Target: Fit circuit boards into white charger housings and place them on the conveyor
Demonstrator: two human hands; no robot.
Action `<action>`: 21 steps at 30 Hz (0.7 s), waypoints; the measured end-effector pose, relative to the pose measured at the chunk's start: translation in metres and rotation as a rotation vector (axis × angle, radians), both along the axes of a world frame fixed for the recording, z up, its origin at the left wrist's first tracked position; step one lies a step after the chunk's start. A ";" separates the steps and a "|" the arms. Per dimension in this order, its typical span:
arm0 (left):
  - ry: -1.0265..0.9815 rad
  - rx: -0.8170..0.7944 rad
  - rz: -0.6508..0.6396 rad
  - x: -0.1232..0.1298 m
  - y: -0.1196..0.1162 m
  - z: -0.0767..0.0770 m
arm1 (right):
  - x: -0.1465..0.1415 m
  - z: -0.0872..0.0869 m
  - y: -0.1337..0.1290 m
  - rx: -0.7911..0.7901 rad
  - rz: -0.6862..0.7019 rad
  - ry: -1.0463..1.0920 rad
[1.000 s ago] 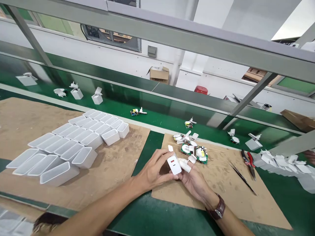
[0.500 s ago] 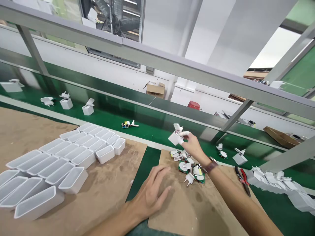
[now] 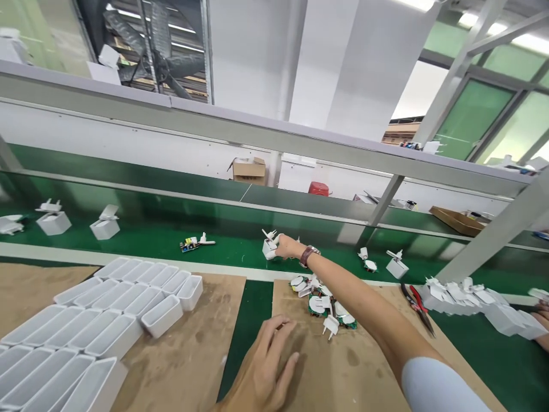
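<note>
My right hand (image 3: pixel 289 247) reaches out over the green belt (image 3: pixel 234 243), its fingers closed on a small white plastic housing (image 3: pixel 270 249) with a white plug piece sticking up from it. The housing is at the belt surface; whether it rests there I cannot tell. My left hand (image 3: pixel 268 363) hovers low at the near side, fingers apart and holding nothing. Just beyond it on the cardboard lies a pile of green circuit boards (image 3: pixel 317 305) with white discs. A white two-pin plug (image 3: pixel 330 325) sits at the near side of that pile.
Rows of open white housings (image 3: pixel 114 332) stand on the left cardboard (image 3: pixel 193 355). Red-and-black pliers (image 3: pixel 417 306) lie at right beside filled housings (image 3: pixel 467 297). Several units, including a board with a plug (image 3: pixel 195 243), sit along the belt. Another person's hand (image 3: pixel 542 320) shows at the right edge.
My right hand has carried the white housing from above the board pile outward and left to the belt. My left hand stays open near its place. The view has tilted up and shifted right.
</note>
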State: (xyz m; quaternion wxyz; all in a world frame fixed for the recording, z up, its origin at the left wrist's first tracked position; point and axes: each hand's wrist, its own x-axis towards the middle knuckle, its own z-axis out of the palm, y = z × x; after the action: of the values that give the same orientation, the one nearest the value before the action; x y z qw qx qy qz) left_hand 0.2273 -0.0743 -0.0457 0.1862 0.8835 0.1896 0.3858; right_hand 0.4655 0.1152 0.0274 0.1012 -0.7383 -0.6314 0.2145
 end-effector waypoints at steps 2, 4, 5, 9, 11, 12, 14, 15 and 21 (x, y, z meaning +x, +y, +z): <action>0.000 -0.011 -0.018 0.000 0.000 0.000 | 0.011 0.002 -0.004 -0.021 0.050 -0.095; 0.012 -0.023 -0.030 0.000 0.000 0.000 | 0.021 0.004 -0.010 -0.020 0.089 -0.188; 0.021 -0.026 -0.033 -0.001 0.000 0.000 | 0.025 0.005 -0.015 -0.014 0.106 -0.227; 0.039 -0.013 -0.028 -0.002 0.003 -0.001 | 0.041 0.008 -0.032 0.043 0.122 -0.319; 0.029 -0.014 -0.025 -0.002 0.004 -0.001 | 0.053 0.014 -0.042 0.074 0.096 -0.328; 0.028 -0.018 -0.025 -0.002 0.005 -0.001 | 0.062 0.019 -0.048 0.089 0.080 -0.323; 0.031 -0.024 -0.031 -0.001 0.006 -0.002 | 0.083 0.030 -0.066 0.115 0.051 -0.294; 0.033 -0.025 -0.030 -0.001 0.007 -0.003 | 0.095 0.036 -0.077 0.127 0.041 -0.272; 0.019 0.002 -0.026 0.003 0.009 -0.007 | 0.145 0.047 -0.179 0.158 0.047 -0.094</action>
State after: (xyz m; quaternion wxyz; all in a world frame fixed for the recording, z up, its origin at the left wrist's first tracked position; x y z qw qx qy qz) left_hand 0.2300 -0.0648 -0.0528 0.1886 0.8896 0.1795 0.3751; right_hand 0.6110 -0.0637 0.0741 0.1242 -0.7222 -0.6677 0.1313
